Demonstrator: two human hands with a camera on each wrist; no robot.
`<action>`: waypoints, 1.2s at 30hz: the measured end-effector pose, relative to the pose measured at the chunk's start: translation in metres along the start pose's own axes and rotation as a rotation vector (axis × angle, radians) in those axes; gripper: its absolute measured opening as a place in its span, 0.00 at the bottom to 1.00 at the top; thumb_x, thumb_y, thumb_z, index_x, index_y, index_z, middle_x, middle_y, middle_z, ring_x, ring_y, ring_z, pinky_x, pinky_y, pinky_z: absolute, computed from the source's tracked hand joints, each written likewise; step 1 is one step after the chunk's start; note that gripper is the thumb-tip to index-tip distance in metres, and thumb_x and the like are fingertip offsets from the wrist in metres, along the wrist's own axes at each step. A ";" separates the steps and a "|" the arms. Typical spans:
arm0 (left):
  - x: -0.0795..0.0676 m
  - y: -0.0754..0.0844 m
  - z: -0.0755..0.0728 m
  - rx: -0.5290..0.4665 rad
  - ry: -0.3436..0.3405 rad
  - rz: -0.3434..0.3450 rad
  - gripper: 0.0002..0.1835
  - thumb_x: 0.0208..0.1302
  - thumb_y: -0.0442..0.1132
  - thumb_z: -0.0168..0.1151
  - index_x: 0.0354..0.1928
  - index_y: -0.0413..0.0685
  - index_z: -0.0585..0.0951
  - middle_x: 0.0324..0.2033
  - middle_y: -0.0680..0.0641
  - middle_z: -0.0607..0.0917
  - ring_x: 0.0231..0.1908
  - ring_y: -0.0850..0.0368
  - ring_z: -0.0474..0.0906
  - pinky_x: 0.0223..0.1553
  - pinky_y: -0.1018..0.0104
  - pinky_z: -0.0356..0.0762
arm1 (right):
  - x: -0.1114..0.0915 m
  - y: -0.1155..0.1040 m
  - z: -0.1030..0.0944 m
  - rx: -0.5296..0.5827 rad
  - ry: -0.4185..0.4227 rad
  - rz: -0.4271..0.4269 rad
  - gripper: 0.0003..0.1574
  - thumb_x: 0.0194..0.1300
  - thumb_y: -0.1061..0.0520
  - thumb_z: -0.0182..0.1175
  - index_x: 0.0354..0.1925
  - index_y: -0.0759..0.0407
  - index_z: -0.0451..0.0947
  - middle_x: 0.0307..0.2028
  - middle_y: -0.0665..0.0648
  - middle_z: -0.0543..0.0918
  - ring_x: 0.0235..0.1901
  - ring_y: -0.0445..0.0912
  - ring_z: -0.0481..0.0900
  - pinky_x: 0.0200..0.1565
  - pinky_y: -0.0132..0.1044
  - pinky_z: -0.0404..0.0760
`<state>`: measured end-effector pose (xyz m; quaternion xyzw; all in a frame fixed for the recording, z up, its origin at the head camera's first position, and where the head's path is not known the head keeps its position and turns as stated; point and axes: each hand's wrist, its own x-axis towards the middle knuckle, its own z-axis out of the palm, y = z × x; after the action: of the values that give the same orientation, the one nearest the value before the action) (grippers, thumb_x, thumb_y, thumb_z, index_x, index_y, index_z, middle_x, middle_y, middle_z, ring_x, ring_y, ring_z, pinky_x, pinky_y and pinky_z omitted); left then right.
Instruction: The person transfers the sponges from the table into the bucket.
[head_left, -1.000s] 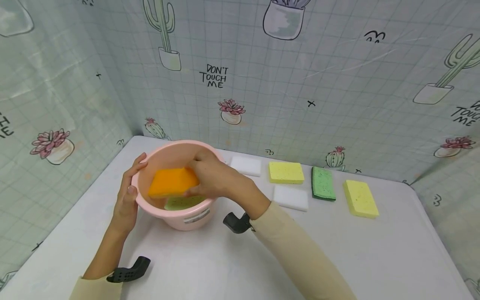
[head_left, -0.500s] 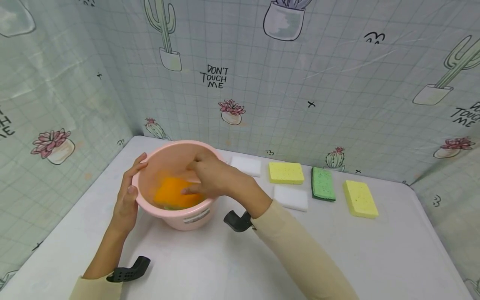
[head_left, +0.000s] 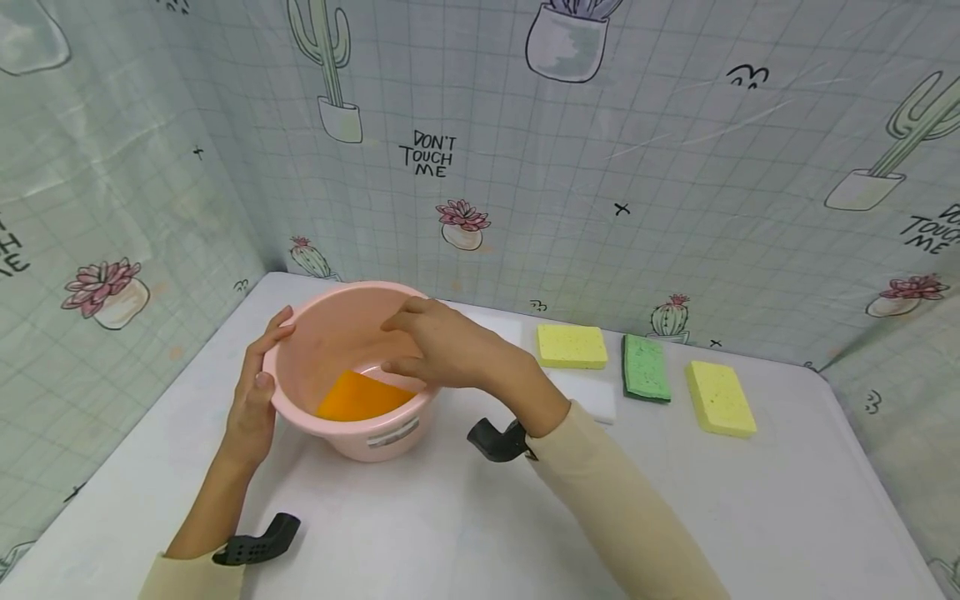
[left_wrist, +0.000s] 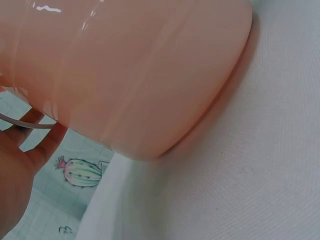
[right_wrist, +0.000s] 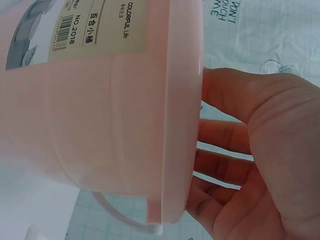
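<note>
A pink bucket (head_left: pixel 341 337) stands at the left of the white table. My left hand (head_left: pixel 253 408) grips its left rim, thumb at the near side and fingers around the far side. An orange sponge (head_left: pixel 358 398) lies in the bucket, leaning toward the near wall. My right hand (head_left: pixel 450 343) hovers over the bucket's right rim, fingers apart and nothing between them. In the right wrist view, the fingers of the right hand (right_wrist: pixel 260 135) reach behind the labelled bucket wall (right_wrist: pixel 115 115). The left wrist view has the bucket's side (left_wrist: pixel 135 75) beside the left hand (left_wrist: pixel 20 170).
Right of the bucket lie a yellow sponge (head_left: pixel 572 347), a green sponge (head_left: pixel 645 368), another yellow sponge (head_left: pixel 722 398) and a white sponge (head_left: pixel 592 395), partly behind my right wrist. A patterned curtain (head_left: pixel 622 150) hangs along the table's back edge.
My right hand has let go of the orange sponge, which dropped lower into the bucket and covers the yellow-green sponge seen there. The hand then drew back rightward. My left hand stayed put.
</note>
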<state>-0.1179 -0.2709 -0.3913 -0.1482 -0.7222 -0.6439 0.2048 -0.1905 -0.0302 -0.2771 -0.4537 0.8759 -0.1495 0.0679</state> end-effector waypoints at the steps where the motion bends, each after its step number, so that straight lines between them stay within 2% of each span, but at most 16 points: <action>1: 0.000 0.000 0.000 0.002 0.000 0.002 0.29 0.63 0.50 0.44 0.62 0.44 0.59 0.67 0.49 0.49 0.65 0.50 0.45 0.54 0.75 0.62 | -0.001 0.001 -0.001 0.005 0.007 -0.008 0.30 0.59 0.44 0.56 0.55 0.56 0.70 0.53 0.51 0.69 0.52 0.42 0.65 0.55 0.32 0.64; 8: -0.001 0.000 0.000 -0.005 -0.004 0.005 0.28 0.63 0.49 0.43 0.62 0.43 0.59 0.67 0.49 0.49 0.65 0.51 0.44 0.55 0.74 0.60 | -0.014 0.009 -0.005 0.061 0.060 -0.041 0.27 0.59 0.46 0.56 0.54 0.55 0.71 0.51 0.48 0.70 0.51 0.40 0.66 0.51 0.29 0.66; 16: -0.002 0.000 0.002 0.002 -0.004 -0.005 0.28 0.63 0.49 0.43 0.63 0.44 0.59 0.67 0.50 0.49 0.65 0.51 0.45 0.54 0.75 0.62 | -0.030 0.025 -0.011 0.137 0.150 -0.074 0.27 0.58 0.46 0.58 0.53 0.56 0.72 0.49 0.51 0.72 0.40 0.40 0.70 0.43 0.28 0.70; 28: -0.001 0.002 0.002 -0.014 0.001 0.003 0.28 0.63 0.49 0.43 0.62 0.43 0.60 0.67 0.50 0.51 0.65 0.51 0.45 0.55 0.73 0.60 | -0.049 0.044 -0.012 0.170 0.206 -0.063 0.29 0.58 0.43 0.57 0.54 0.55 0.71 0.49 0.48 0.72 0.43 0.40 0.72 0.43 0.29 0.72; 36: 0.000 0.000 0.000 -0.033 -0.010 0.024 0.28 0.64 0.49 0.42 0.62 0.43 0.59 0.67 0.49 0.49 0.65 0.50 0.45 0.56 0.73 0.60 | -0.064 0.060 -0.009 0.173 0.237 -0.021 0.29 0.57 0.43 0.57 0.55 0.52 0.70 0.50 0.45 0.71 0.44 0.38 0.71 0.44 0.31 0.73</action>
<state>-0.1175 -0.2705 -0.3913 -0.1634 -0.7106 -0.6525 0.2064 -0.2021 0.0564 -0.2886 -0.4346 0.8568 -0.2776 0.0011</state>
